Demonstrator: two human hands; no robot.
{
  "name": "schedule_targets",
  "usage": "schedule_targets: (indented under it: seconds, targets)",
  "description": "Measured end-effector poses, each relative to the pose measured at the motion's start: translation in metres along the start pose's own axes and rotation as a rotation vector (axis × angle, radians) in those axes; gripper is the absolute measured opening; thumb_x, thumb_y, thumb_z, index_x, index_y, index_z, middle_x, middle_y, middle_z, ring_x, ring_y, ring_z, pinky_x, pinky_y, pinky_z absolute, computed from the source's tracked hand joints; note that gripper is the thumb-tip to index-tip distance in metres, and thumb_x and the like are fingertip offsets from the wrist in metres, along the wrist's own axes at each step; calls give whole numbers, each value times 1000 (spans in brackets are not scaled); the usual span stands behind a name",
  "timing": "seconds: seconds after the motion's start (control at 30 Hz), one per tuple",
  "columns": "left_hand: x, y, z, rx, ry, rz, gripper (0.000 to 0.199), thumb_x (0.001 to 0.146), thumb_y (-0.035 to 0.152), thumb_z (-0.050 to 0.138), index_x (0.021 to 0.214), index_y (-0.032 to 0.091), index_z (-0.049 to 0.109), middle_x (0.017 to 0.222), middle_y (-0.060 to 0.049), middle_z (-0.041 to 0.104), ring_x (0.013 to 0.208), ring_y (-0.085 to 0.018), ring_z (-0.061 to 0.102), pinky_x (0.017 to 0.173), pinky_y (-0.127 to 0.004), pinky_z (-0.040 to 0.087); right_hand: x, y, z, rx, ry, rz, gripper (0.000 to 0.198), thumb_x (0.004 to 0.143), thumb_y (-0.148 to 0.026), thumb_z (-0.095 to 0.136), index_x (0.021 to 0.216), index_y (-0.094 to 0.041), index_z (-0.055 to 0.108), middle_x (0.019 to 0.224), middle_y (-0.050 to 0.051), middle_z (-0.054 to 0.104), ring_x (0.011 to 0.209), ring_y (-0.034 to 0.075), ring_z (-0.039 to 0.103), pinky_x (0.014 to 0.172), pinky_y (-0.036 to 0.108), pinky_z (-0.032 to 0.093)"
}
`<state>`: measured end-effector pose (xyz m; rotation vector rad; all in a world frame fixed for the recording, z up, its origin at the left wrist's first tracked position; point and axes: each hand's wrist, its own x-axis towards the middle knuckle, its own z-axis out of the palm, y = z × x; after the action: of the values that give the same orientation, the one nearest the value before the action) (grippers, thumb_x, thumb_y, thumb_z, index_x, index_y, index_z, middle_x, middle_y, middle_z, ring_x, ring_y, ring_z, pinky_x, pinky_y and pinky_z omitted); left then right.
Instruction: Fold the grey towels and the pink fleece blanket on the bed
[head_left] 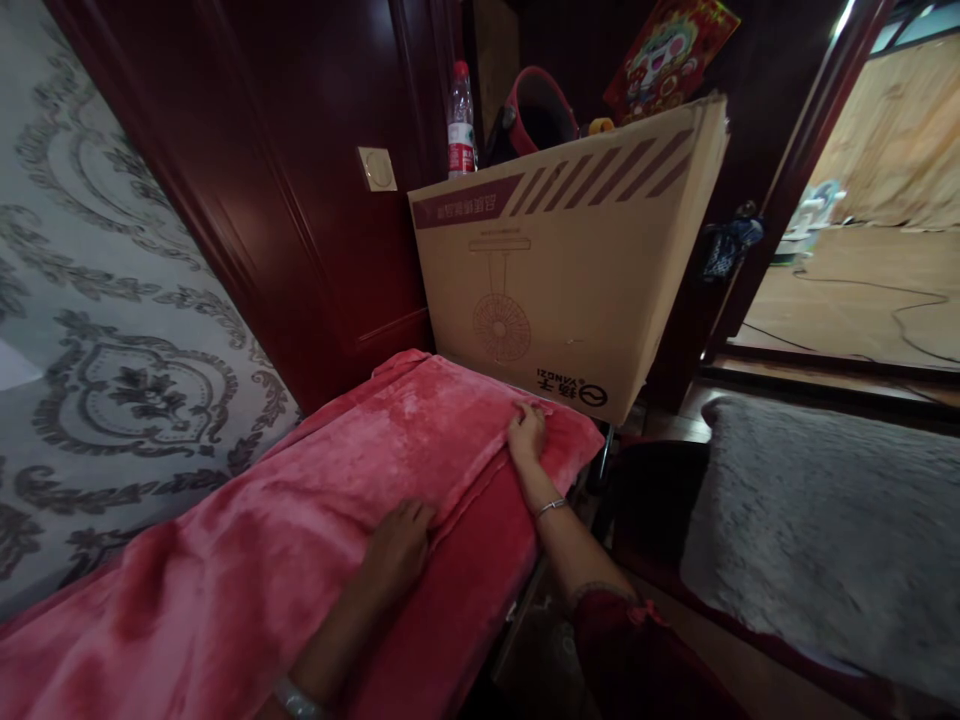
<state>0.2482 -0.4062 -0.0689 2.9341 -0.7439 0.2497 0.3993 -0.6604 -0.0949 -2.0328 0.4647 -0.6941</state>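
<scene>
A pink-red plush blanket [330, 470] lies over a long low surface, its upper layer ending in a folded edge along the right side. At that edge, about halfway along, my left hand [401, 550] is closed with fingers curled on the cloth. Farther off, close to the blanket's far right corner, my right hand [528, 432] pinches the same edge. Below the edge, a smooth strip of the same red cloth shows. Soft creases run through the near left part of the blanket. The fingertips of both hands are partly hidden.
A large cardboard box [570, 270] stands at the blanket's far end, with a plastic bottle [461, 120] behind its upper left edge. Patterned wallpaper [142, 390] borders the left. A grey furry cover [825, 530] lies on a seat at right. Cables [870, 285] cross the floor beyond the doorway.
</scene>
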Motion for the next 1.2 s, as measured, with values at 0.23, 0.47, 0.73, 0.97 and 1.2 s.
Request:
schedule_targets:
  seconds: [0.23,0.47,0.73,0.97,1.2]
  targets:
    - [-2,-1,-2,-29,100,23,38,83,2,41,104,19,67,103,-10,68,98,-23,62,90,-39,50,2,-1,-2,-23,22,11,53,84,-10,41,131,-13,66,127,16,60,121,25,53,107,34,39]
    - [-3,1,8,-7,45,44,38,84,5,46,111,21,67,113,-9,69,108,-24,61,97,-42,49,5,4,-3,-2,93,80,53,85,-8,38,130,-7,64,126,20,59,120,27,53,105,35,40]
    - [-8,1,5,16,146,62,38,90,6,41,112,20,68,107,-10,69,100,-24,62,92,-40,50,2,4,-5,21,102,103,56,83,-10,38,134,-8,62,126,19,55,116,26,54,103,34,42]
    - [-11,12,4,32,96,34,33,90,8,45,112,18,68,107,-11,67,100,-27,59,91,-43,49,0,1,-12,-29,73,126,58,84,-10,39,139,-9,58,132,20,51,124,27,49,107,36,38]
    - [-12,15,0,27,123,66,34,92,11,46,117,19,66,109,-11,65,100,-26,58,87,-42,50,-2,-3,-15,-110,41,125,54,90,-17,44,143,-14,55,143,20,43,133,30,41,111,40,34]
